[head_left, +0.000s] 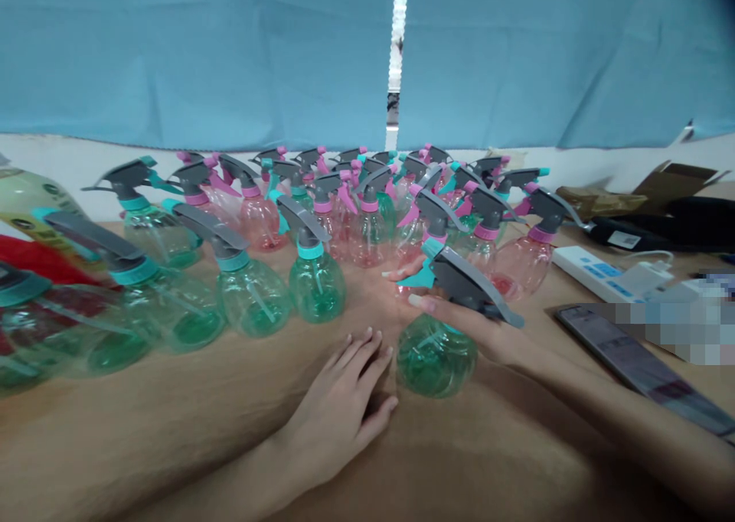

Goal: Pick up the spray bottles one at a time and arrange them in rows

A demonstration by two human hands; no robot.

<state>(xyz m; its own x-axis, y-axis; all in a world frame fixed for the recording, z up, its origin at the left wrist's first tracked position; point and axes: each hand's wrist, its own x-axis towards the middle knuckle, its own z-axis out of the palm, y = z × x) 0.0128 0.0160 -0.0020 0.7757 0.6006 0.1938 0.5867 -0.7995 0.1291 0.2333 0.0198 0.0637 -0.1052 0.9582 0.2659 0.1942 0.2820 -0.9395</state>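
My right hand is wrapped round the neck of a green clear-plastic spray bottle, under its grey and turquoise trigger head. The bottle stands about upright, with its base at the table. Just left of it, my left hand lies palm down on the wooden table, fingers stretched out and holding nothing. Beyond that hand is another green spray bottle. Several more green ones, including one, run off to the left. Pink spray bottles crowd together with some green ones farther back.
At the right lie a phone, a white power strip with a plug in it, a black item and an opened cardboard box. A large pale bottle stands at far left. Blue cloth hangs behind.
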